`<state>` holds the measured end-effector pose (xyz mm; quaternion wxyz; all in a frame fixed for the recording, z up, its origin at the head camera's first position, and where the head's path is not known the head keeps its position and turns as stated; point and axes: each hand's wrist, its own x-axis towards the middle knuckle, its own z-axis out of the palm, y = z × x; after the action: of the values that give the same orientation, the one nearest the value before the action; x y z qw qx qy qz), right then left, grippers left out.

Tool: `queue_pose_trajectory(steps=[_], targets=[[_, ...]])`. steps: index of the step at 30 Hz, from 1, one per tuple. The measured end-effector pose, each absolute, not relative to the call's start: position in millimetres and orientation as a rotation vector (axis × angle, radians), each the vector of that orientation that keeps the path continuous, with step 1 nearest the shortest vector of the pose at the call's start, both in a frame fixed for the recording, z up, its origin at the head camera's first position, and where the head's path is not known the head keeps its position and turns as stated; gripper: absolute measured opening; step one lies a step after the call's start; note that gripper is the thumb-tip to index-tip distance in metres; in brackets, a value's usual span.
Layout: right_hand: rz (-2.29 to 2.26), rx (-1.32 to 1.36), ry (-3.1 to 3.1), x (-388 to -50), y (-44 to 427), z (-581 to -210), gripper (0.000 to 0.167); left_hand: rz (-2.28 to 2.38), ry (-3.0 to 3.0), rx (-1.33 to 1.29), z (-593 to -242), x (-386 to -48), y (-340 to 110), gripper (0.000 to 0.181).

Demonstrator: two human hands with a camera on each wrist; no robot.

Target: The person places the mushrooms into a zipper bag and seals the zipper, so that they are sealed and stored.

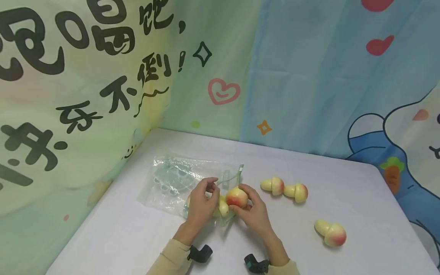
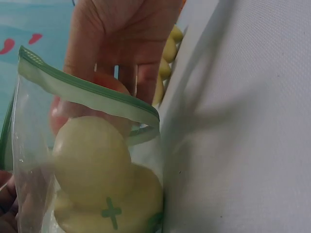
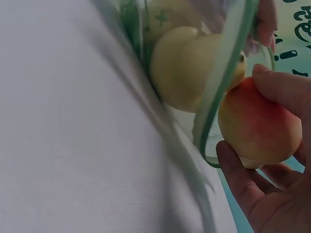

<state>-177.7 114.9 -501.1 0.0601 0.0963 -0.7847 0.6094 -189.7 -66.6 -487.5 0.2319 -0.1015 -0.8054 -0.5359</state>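
Note:
A clear zip bag (image 1: 159, 200) with a green-edged mouth lies on the table. My left hand (image 1: 202, 202) holds its rim; the exact fingertip contact is partly hidden. Two pale yellow rounded pieces (image 2: 92, 160) show through the plastic in the left wrist view. With thumb and fingers my right hand (image 1: 256, 215) grips a toy mushroom (image 3: 262, 121) by its red-and-yellow cap, right at the bag's mouth. Most of its stem is hidden.
Two more toy mushrooms (image 1: 277, 186) (image 1: 300, 193) lie end to end, right of the hands. Another toy mushroom (image 1: 335, 234) lies nearer the front right. A printed cloth (image 1: 309, 76) hangs behind the white table (image 1: 364, 198).

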Motion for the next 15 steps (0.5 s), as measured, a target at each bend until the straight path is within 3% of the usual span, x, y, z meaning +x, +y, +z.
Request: queue_pose_trajectory(steps=[11,15], targets=[[1.77,0.337,-2.425,-167,97,-484,0.064,-1.524,-2.172,-0.336,-483,-189,-67,0.026],[1.759,0.414,-2.468,-170,95,-497,0.067,-1.533,-2.142,-0.371,-483,-189,-68,0.026]])
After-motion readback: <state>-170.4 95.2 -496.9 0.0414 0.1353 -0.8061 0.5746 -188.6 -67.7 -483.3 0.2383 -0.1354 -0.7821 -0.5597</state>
